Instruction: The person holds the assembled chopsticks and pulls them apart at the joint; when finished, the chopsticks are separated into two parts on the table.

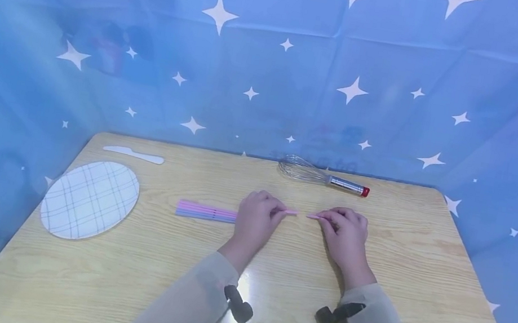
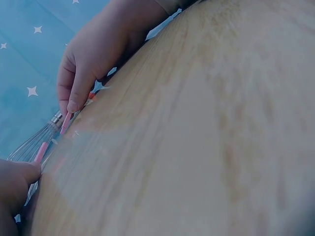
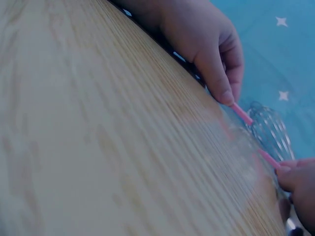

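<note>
With your left hand [image 1: 256, 219] you are pinching a pink stick [image 1: 291, 212] between thumb and fingers, and with your right hand [image 1: 345, 234] you are pinching another pink stick [image 1: 313, 217] the same way. The two tips are pointing toward each other above the middle of the tabletop [image 1: 293, 264], near but apart, with only short lengths showing past your fingers. Just beside your left hand, a row of pink, purple and blue sticks [image 1: 204, 212] is lying, its right end hidden by that hand. Beyond your hands a wire whisk [image 1: 348, 185] is lying; farther left, a white knife [image 1: 144, 156] is resting behind an oval checked plate [image 1: 90, 201].
</note>
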`<state>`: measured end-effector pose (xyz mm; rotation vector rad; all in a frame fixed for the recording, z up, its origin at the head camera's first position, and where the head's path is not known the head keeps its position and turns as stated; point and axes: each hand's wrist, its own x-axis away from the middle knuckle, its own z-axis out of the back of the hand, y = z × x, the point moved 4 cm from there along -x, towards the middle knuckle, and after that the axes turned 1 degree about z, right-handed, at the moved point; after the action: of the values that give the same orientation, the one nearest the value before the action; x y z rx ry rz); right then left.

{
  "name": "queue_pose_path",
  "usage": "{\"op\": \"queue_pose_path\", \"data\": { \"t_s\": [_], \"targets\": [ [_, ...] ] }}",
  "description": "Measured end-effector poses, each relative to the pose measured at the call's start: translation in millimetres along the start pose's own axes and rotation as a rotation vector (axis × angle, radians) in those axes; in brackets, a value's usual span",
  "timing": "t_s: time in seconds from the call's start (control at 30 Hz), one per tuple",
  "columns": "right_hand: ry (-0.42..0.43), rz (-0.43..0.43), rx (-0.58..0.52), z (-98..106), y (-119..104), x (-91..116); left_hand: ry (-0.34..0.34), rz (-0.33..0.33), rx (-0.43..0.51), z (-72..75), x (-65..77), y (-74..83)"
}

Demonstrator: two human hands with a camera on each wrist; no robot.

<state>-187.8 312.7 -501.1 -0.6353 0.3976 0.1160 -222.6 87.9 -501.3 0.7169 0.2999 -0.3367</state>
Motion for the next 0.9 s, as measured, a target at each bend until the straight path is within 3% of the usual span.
{"op": "queue_pose_path", "data": {
  "t_s": [0.47,0.9],
  "targets": [
    [-0.023,0.005,0.046,0.8,0.4,-2.8,-0.045,0.066,-0.006,0.1,0.0,-0.2],
    [-0.038,-0.041,0.048,0.6,1.7,-1.3,-0.050,0.067,-0.028,0.6,-0.5,1.5]
  ]
}}
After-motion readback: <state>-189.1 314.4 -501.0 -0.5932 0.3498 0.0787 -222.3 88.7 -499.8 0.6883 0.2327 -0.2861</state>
